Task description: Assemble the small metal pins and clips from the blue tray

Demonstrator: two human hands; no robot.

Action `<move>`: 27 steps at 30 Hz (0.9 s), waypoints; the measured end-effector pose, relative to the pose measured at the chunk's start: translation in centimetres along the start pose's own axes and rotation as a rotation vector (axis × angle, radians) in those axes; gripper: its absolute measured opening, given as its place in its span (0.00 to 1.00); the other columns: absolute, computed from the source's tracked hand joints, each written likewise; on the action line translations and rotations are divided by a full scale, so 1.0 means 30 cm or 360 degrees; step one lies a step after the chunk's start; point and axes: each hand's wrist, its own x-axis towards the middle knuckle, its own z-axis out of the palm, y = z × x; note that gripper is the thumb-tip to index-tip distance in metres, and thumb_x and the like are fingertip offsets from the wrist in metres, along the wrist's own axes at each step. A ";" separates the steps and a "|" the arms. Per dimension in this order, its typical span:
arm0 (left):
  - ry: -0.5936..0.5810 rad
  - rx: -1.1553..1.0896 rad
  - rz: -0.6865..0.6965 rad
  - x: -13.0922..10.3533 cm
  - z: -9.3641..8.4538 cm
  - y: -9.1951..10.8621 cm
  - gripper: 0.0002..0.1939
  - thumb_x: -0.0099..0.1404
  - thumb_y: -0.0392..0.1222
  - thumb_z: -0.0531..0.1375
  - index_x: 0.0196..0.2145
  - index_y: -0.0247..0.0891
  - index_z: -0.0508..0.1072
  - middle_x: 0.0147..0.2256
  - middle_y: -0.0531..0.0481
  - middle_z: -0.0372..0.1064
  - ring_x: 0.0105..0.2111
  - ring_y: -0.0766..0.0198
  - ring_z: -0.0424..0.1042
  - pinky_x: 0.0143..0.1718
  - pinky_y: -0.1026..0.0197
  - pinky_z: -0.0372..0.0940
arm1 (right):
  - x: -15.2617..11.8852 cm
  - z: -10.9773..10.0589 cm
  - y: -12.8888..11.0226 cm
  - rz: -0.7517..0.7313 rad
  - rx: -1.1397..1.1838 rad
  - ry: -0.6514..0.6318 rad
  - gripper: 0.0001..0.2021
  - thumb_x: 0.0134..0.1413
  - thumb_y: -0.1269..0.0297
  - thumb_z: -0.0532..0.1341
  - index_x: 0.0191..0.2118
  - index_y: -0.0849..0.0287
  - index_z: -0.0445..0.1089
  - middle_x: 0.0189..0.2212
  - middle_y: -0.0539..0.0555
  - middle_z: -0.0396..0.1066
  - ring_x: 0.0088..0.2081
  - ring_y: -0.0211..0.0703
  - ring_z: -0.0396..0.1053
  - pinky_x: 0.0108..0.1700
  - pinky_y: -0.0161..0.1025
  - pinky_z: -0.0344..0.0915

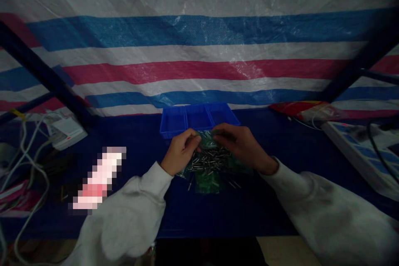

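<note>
Between my two hands is a small clear greenish plastic bag, pinched at its left side by my left hand and at its right side by my right hand. Under the bag lies a loose pile of thin metal pieces, like rivets or pins, on the dark blue tabletop. Nearest me, a green plastic bag lies flat against the pile. More clear plastic sits beside the pile, partly hidden by my hands. What the held bag contains is too dim to tell.
A blue three-compartment tray stands behind my hands, before a striped tarp. White cables and a white box crowd the left. A red bag and a white-and-blue box are at right. A pixelated bright strip lies left.
</note>
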 end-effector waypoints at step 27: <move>0.0499 0.0710 0.0419 0.009 -0.073 0.006 0.08 0.67 0.44 0.61 0.41 0.41 0.79 0.29 0.52 0.73 0.27 0.67 0.69 0.31 0.63 0.64 | 0.171 0.028 0.005 0.0236 0.0543 -0.0505 0.09 0.61 0.63 0.56 0.42 0.59 0.70 0.33 0.52 0.74 0.28 0.36 0.71 0.25 0.32 0.64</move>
